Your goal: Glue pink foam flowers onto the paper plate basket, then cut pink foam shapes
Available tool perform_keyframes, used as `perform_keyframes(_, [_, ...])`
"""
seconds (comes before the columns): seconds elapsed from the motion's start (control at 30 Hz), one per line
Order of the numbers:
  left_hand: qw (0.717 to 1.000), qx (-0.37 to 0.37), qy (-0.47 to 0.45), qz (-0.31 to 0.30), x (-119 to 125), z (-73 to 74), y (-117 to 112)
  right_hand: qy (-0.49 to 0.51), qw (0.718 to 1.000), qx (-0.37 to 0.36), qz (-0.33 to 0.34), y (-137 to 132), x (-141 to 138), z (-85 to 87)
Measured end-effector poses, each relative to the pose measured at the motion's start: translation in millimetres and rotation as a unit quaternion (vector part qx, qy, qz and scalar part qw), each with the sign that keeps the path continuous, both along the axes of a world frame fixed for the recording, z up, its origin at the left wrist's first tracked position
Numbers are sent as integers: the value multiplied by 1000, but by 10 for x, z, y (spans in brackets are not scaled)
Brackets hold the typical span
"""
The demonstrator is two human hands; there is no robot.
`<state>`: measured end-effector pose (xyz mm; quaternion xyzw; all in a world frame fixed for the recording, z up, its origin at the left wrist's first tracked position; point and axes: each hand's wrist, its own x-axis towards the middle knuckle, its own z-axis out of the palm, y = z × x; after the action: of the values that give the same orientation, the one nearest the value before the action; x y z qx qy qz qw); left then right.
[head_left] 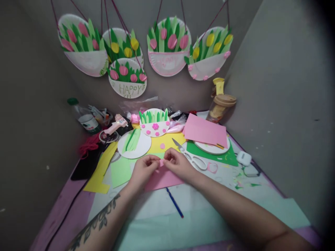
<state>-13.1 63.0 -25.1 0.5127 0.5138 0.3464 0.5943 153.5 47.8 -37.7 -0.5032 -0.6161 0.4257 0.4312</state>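
My left hand (pixel 145 168) and my right hand (pixel 178 163) meet over a pink paper sheet (pixel 163 178) lying on the table. Both hands pinch a small pink paper piece (pixel 161 162) between their fingertips. Scissors (pixel 190 155) lie just right of my right hand. A small pink paper circle (pixel 162 146) rests on yellow paper (pixel 167 141) just beyond my fingers. A blue pen (pixel 175 203) lies on the table between my forearms.
A paper plate with green strips (pixel 133 143), a half-plate basket with pink flowers (pixel 154 122), a pink glue gun (pixel 116 125), a bottle (pixel 85 116), pink card on a plate (pixel 205 131), green paper (pixel 222 156) and a white case (pixel 244 158) surround the work. Tulip plate crafts (pixel 169 45) hang on the wall.
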Motion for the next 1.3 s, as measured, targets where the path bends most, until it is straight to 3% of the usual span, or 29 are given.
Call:
perform_keyframes(0.23, [998, -51, -36, 1, -31, -36, 29, -5, 998, 51, 40, 40, 46, -53])
perform_keyframes(0.47, [997, -46, -57, -6, -31, -17, 18, 53, 993, 95, 43, 59, 79, -94])
perform_keyframes(0.7, [988, 134, 11, -74, -76, 88, -15, 70, 990, 123, -22, 29, 73, -46])
perform_keyframes(0.9, [968, 243, 32, -46, -84, 26, -40, 60, 987, 144, -22, -40, 45, -9])
perform_keyframes(1.1, [962, 274, 17, -10, -86, 15, -66, 97, 987, 124, -31, -85, -1, 48])
perform_keyframes(1.3, [969, 247, -5, 13, -47, 8, -105, 145, 986, 65, -42, -121, -45, 78])
